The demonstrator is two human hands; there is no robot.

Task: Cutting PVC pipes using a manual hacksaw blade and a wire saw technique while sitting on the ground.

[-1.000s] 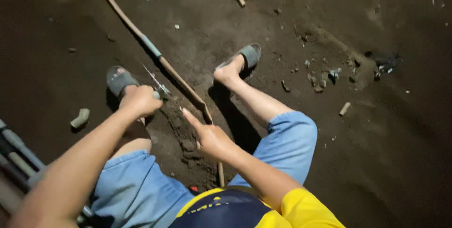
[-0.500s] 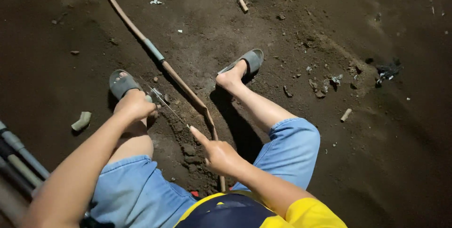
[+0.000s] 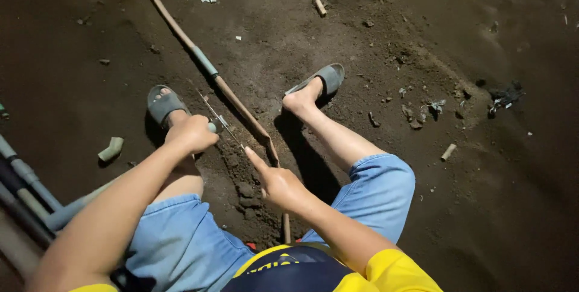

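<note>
Left hand (image 3: 192,133) shut tight on small hacksaw (image 3: 220,122), blade across long brown pipe (image 3: 235,102) on dirt between both feet. Right hand (image 3: 278,185) loose, one finger pointing, resting on pipe's near part.

Dirt ground (image 3: 374,39) bears a long pipe (image 3: 181,33), scattered scraps (image 3: 320,7).

Scene was dim overall; one light near the camera lit the centre, falling off to near-black at the corners. Hard shadow lay right of the right leg (image 3: 338,141) on the soil (image 3: 374,45). Left forearm (image 3: 114,207) appeared slightly overexposed. Focus was fair at centre; the pipes (image 3: 24,183) at the left edge were soft. Mild wide-angle stretch at edges.
</note>
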